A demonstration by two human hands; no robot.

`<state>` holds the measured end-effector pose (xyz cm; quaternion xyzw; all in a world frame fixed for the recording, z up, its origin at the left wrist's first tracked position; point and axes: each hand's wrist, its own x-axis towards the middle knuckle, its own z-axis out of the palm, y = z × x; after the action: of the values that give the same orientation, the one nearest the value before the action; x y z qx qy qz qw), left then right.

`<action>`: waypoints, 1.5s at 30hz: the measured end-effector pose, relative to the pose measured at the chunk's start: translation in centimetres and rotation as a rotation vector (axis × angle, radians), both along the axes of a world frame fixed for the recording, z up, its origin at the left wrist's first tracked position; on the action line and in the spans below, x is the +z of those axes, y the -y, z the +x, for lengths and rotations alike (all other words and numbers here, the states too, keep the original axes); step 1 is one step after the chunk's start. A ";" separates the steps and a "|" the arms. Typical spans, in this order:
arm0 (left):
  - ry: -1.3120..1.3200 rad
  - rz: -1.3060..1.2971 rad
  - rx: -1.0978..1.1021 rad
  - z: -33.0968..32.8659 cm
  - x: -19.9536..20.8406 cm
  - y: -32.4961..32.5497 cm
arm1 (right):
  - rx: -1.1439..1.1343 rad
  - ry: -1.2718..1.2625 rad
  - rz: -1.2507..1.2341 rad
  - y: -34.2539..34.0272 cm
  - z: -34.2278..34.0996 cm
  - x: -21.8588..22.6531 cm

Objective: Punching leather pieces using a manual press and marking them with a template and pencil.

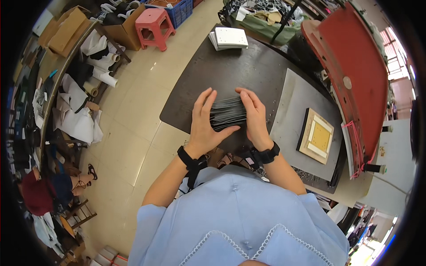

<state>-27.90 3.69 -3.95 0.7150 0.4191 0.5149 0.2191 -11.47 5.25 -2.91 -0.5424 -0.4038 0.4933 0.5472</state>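
**Two hands square up a stack of dark sheets on a dark worktable**

The left hand [203, 122] and the right hand [254, 114] press in from either side of a thick stack of thin dark grey sheets [227, 113], which stands on edge on the dark brown worktable [208, 73] just in front of the person. The left hand's fingers [205, 101] lie flat and close together against the stack's left face, with the thumb reaching under its near edge; the right hand's fingers [249, 98] curl over the top right side. Both hands are clamped on the stack, and each wrist wears a black strap.

To the right, a pale grey mat [295, 104] covers part of the table, bearing a square tan wooden block with a cream panel [317, 136]. Beyond it rises a large red curved press plate [359, 66]. At the table's far end lies a small pile of white square boards [229, 38]. On the tiled floor further off stands a pink plastic stool [154, 25].
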 end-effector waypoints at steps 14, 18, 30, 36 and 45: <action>0.488 -0.254 0.073 -1.1 -2.2 0.5 | -0.092 0.096 0.120 1.3 -2.4 0.8; 0.362 -0.214 0.141 -2.9 -1.6 1.0 | -0.111 0.164 0.122 1.2 -2.7 0.7; 0.368 -0.439 0.015 -1.0 0.4 -1.1 | -0.078 0.011 0.227 1.1 -2.1 0.0; 0.204 -0.214 0.144 -0.5 1.2 -0.7 | -0.032 0.051 0.151 1.4 -2.6 0.6; -0.263 0.174 0.068 -1.2 3.7 -1.9 | -0.032 -0.057 0.064 0.8 -1.7 -0.3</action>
<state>-29.15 5.61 -0.27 0.7779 0.4220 0.4583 0.0819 -13.14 4.41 -3.18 -0.5167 -0.3947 0.4867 0.5834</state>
